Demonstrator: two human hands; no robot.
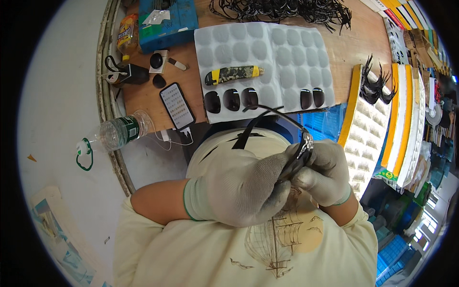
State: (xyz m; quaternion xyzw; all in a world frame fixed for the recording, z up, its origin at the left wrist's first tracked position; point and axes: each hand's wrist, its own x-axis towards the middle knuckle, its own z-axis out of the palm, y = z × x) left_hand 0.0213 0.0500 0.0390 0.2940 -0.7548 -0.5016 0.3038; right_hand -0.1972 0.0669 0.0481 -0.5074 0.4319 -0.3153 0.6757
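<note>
Close to my chest, both gloved hands hold a pair of dark glasses (305, 149) with a shiny ornament near the hinge. The temples stick out up and to the left. My left hand (251, 186) is closed round the near part of the glasses, which hides much of the front. Opposite it, my right hand (326, 171) pinches the other side, fingers bent. Beyond the hands, on a white dimpled sheet (217, 45), lie several dark lenses (232, 100) in a row, with a pair of lenses (312, 98) further right. A yellow and camouflage-patterned handled tool (234, 74) lies above them.
A phone (177, 106) with a cable lies left of the sheet, near a clear bottle (117, 132) on its side. Behind stand a dark can (129, 74) and a blue box (169, 28). Black temples (287, 10) pile at the back; dimpled trays (366, 129) stand right.
</note>
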